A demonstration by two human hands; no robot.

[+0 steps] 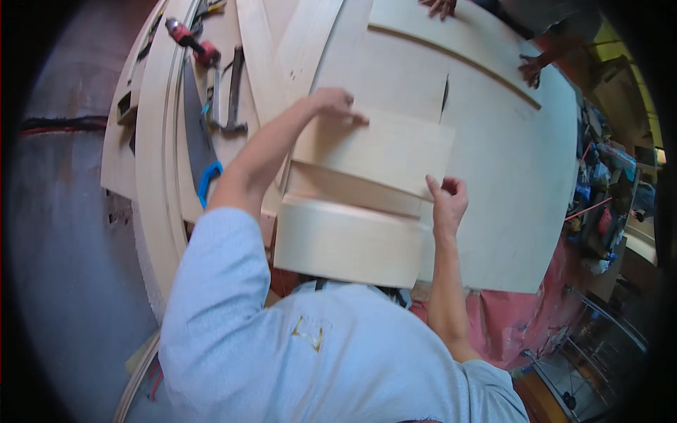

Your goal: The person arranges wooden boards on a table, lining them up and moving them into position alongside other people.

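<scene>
A pale rectangular wooden board (pixel 395 151) lies in front of me at a slight slant. My left hand (pixel 333 103) is over its far left edge, forefinger stretched out along it and the other fingers partly hidden. At the board's near right corner, my right hand (pixel 450 203) closes on the edge, thumb apart from the curled fingers. Closer to my body is a second pale wooden panel (pixel 349 243), slightly blurred, with its lower edge near my waist. A brownish gap (pixel 352 187) separates the two pieces.
Opposite me, another person's hands (pixel 530 70) rest on a long board (pixel 451 39). To the left lie a handsaw with a blue handle (pixel 209 180), a hammer (pixel 235 92), a red power tool (pixel 194 44) and long wooden strips (pixel 159 141). Cluttered shelves (pixel 599 176) stand right.
</scene>
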